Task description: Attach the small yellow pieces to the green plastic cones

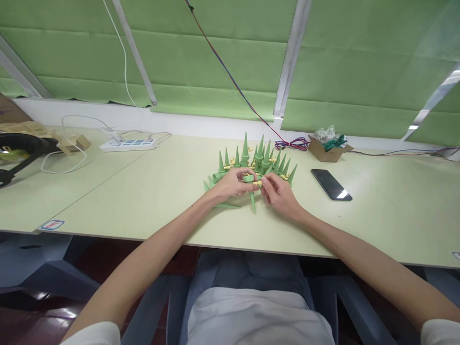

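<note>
My left hand grips a green plastic spike by its round collar, with the point hanging down toward me. Between the thumb and fingers of my right hand is a small yellow plastic piece, which touches or nearly touches the spike's collar. Just behind both hands stands a cluster of green spikes, most pointing up, with small yellow pieces among them. A few more green spikes lie flat beside my left hand, partly hidden under it.
A black phone lies on the table at right, near a small cardboard box of plastic wrap. Coiled red and blue wire rests at the back. To the left are a power strip and a black headband-like object.
</note>
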Motion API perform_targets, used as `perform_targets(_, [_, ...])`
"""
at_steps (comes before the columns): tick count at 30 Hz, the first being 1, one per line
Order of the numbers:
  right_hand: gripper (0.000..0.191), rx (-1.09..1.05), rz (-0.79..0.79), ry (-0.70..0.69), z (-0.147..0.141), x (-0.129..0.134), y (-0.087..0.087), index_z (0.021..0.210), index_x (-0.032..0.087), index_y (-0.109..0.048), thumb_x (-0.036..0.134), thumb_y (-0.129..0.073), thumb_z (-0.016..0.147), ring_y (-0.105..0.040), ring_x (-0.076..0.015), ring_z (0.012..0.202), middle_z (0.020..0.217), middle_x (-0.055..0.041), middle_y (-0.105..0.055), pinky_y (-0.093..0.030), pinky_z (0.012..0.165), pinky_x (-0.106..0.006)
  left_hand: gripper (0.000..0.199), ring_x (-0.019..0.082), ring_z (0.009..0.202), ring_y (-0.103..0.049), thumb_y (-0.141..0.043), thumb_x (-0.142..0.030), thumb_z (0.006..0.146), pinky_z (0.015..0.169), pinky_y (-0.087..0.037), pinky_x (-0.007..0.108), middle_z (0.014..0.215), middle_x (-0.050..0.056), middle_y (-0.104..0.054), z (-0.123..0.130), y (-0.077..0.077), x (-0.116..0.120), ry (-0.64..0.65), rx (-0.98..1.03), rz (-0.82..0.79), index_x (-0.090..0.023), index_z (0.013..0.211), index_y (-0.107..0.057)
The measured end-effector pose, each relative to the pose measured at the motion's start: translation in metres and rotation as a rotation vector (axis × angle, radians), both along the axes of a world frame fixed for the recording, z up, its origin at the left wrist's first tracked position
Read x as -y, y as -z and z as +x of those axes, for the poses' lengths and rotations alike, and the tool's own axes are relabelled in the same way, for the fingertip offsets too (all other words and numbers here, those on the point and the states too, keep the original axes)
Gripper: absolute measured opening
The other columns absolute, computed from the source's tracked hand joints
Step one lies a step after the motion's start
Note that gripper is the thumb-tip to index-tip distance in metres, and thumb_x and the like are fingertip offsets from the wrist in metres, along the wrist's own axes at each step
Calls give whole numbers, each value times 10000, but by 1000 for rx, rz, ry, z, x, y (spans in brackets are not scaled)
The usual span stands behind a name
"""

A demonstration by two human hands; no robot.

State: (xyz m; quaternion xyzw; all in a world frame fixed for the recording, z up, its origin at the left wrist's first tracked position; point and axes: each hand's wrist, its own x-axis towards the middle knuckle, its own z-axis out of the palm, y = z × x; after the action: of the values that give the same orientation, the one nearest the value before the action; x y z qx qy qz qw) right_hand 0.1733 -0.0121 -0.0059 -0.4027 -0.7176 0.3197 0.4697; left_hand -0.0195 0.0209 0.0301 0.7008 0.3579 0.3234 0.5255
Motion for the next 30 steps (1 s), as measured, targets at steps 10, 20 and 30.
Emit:
perform_targets(10, [319, 25, -5, -22, -1, -1, 1, 881, 243, -500, 534, -451, 1002, -505, -144, 455, 602, 34, -546, -421, 504, -299, 312, 50, 366, -298, -821, -310, 703, 378, -216, 174, 424, -104, -375, 0, 1, 0, 16, -47, 30, -182, 906, -620])
perform_targets(20, [472, 162, 61, 75, 0, -1, -1, 663, 244, -371, 558, -386, 1016, -436, -153, 493, 488, 31, -439, -354, 539, -301, 334, 45, 369, -299, -799, -386, 739, 390, -226, 184, 470, -103, -375, 0, -1, 3, 35, -98, 71, -168, 931, -634])
perform_targets(30, [524, 175, 82, 76, 0, -3, 1, 636, 230, -406, 587, -351, 1016, -403, -144, 502, 507, 20, -432, -320, 533, -299, 316, 44, 369, -295, -805, -366, 742, 388, -222, 178, 450, -106, -364, 0, 0, 2, 73, -78, 51, -172, 924, -636])
